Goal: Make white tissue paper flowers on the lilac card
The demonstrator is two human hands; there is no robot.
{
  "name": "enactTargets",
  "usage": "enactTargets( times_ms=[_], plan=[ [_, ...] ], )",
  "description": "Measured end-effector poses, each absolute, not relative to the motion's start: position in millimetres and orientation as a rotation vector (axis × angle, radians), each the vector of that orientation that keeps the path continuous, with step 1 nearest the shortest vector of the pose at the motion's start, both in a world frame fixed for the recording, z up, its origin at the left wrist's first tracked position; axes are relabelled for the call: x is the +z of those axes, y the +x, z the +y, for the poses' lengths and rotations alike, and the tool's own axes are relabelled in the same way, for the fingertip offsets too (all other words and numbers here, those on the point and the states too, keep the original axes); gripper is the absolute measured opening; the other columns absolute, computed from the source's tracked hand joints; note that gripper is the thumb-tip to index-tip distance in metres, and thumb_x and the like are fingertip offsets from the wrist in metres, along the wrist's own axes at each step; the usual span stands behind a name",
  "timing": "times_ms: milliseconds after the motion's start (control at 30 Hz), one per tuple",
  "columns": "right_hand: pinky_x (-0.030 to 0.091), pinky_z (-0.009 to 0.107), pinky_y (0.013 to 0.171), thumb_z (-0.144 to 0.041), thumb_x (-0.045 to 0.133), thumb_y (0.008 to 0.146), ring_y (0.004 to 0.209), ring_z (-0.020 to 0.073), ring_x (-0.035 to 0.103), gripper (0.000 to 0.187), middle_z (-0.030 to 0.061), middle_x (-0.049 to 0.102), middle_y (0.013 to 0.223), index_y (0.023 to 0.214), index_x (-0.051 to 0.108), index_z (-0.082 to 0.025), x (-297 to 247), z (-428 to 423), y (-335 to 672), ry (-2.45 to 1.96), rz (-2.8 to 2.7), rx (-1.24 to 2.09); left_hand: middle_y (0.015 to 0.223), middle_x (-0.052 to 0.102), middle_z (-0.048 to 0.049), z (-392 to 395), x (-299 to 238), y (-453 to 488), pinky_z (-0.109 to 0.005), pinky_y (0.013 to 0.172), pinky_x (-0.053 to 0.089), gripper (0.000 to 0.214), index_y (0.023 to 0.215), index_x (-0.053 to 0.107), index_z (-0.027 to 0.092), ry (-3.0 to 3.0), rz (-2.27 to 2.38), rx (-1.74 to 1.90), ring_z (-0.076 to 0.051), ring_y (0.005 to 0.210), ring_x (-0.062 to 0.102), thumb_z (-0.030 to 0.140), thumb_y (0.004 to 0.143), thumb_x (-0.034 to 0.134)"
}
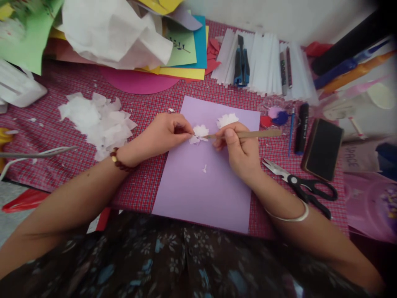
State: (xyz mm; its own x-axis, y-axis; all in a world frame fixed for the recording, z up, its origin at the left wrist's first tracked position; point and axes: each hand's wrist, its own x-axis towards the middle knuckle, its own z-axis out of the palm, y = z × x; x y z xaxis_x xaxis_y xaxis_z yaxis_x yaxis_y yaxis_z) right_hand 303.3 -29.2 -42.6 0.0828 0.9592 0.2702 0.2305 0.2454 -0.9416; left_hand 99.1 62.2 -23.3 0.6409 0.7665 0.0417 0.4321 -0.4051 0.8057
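Note:
On a sheet of light purple paper (204, 194) lie two ruffled white paper clusters, the left one (201, 130) between my hands and the right one (228, 120) just behind my right hand. My left hand (173, 130) pinches at the edge of a small white paper piece (194, 140) beside the left cluster. My right hand (240, 145) grips a thin wooden stick (262, 133) like a pencil, its pointed tip touching the white paper near my left fingertips. A tiny white scrap (204, 169) rests lower on the sheet.
Left of the sheet is a pile of white paper pieces (96, 120). Scissors (297, 184), a phone (323, 149) and a black marker (302, 128) lie at the right. Behind are a box cutter (241, 62) on white sticks (263, 58) and stacked coloured papers (198, 45).

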Motion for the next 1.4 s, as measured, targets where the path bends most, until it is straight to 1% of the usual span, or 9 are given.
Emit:
enactTargets(
  times_ms=[233, 367, 533, 633, 833, 1033, 1133, 1233, 1400],
  plan=[
    [0.050, 0.029, 0.058, -0.048, 0.046, 0.100, 0.060, 0.0128, 0.059, 0.033, -0.0011, 0.060, 0.065, 0.085, 0.060, -0.023, -39.1, -32.8, 299.6, -1.112, -1.339, 0.845, 0.068, 0.068, -0.0011, 58.7, -29.2, 108.7, -0.024, 0.058, 0.040, 0.006, 0.071, 0.069, 0.013, 2.054, 0.976, 0.543, -0.011, 0.062, 0.058, 0.015, 0.074, 0.064],
    [0.049, 0.029, 0.060, -0.048, 0.046, 0.100, 0.061, 0.0131, 0.059, 0.032, -0.0005, 0.059, 0.067, 0.086, 0.060, -0.023, -39.5, -32.7, 298.4, -1.157, -1.453, 0.843, 0.069, 0.068, -0.0010, 59.5, -32.9, 110.6, -0.023, 0.059, 0.041, 0.007, 0.069, 0.068, 0.014, 2.075, 0.935, 0.594, -0.011, 0.064, 0.059, 0.014, 0.074, 0.064],
    [0.048, 0.029, 0.061, -0.040, 0.042, 0.103, 0.063, 0.0133, 0.057, 0.028, 0.0000, 0.058, 0.070, 0.090, 0.060, -0.023, -41.7, -31.6, 300.0, -1.193, -1.546, 0.805, 0.070, 0.068, -0.0016, 60.3, -38.3, 112.8, -0.024, 0.061, 0.043, 0.008, 0.071, 0.071, 0.015, 2.076, 0.909, 0.645, -0.011, 0.065, 0.059, 0.018, 0.076, 0.066],
    [0.046, 0.029, 0.062, -0.038, 0.041, 0.103, 0.065, 0.0134, 0.057, 0.027, 0.0000, 0.059, 0.072, 0.091, 0.059, -0.022, -43.0, -31.8, 301.3, -1.230, -1.605, 0.761, 0.072, 0.068, -0.0018, 60.6, -38.2, 113.6, -0.024, 0.062, 0.043, 0.009, 0.076, 0.072, 0.014, 2.043, 0.907, 0.666, -0.011, 0.066, 0.059, 0.021, 0.078, 0.066],
    [0.046, 0.030, 0.065, -0.034, 0.041, 0.103, 0.068, 0.0142, 0.058, 0.025, 0.0005, 0.061, 0.076, 0.092, 0.059, -0.022, -41.4, -31.7, 302.3, -1.295, -1.776, 0.590, 0.070, 0.062, 0.0003, 64.1, -33.5, 111.2, -0.022, 0.056, 0.039, 0.021, 0.099, 0.070, 0.014, 1.936, 1.071, 0.667, -0.009, 0.060, 0.053, 0.023, 0.081, 0.063],
    [0.048, 0.029, 0.071, -0.029, 0.040, 0.103, 0.079, 0.0163, 0.061, 0.024, 0.0046, 0.065, 0.086, 0.096, 0.062, -0.021, -42.5, -29.9, 302.5, -1.247, -2.007, 0.349, 0.074, 0.064, -0.0004, 67.4, -34.9, 109.5, -0.023, 0.058, 0.041, 0.023, 0.100, 0.067, 0.014, 1.949, 1.073, 0.558, -0.011, 0.064, 0.056, 0.021, 0.080, 0.058],
    [0.048, 0.030, 0.070, -0.029, 0.040, 0.102, 0.078, 0.0173, 0.060, 0.024, 0.0054, 0.064, 0.086, 0.097, 0.062, -0.021, -42.0, -31.1, 302.8, -1.239, -2.082, 0.318, 0.074, 0.065, -0.0004, 67.0, -33.6, 109.2, -0.023, 0.060, 0.042, 0.023, 0.099, 0.067, 0.014, 1.978, 1.082, 0.535, -0.011, 0.065, 0.057, 0.019, 0.079, 0.056],
    [0.048, 0.031, 0.069, -0.029, 0.043, 0.101, 0.074, 0.0164, 0.060, 0.022, 0.0044, 0.064, 0.082, 0.095, 0.063, -0.021, -39.2, -33.1, 303.5, -1.207, -1.979, 0.413, 0.073, 0.065, -0.0003, 66.9, -31.9, 108.2, -0.024, 0.061, 0.042, 0.023, 0.099, 0.068, 0.014, 1.989, 1.089, 0.542, -0.012, 0.066, 0.058, 0.019, 0.079, 0.056],
    [0.050, 0.028, 0.060, -0.043, 0.043, 0.101, 0.059, 0.0132, 0.058, 0.030, -0.0007, 0.059, 0.067, 0.088, 0.059, -0.021, -40.3, -31.4, 306.0, -1.243, -1.324, 0.828, 0.076, 0.066, -0.0009, 70.5, -39.8, 105.8, -0.024, 0.063, 0.043, 0.022, 0.098, 0.068, 0.014, 1.971, 1.060, 0.595, -0.012, 0.068, 0.059, 0.019, 0.079, 0.059]
  ],
)
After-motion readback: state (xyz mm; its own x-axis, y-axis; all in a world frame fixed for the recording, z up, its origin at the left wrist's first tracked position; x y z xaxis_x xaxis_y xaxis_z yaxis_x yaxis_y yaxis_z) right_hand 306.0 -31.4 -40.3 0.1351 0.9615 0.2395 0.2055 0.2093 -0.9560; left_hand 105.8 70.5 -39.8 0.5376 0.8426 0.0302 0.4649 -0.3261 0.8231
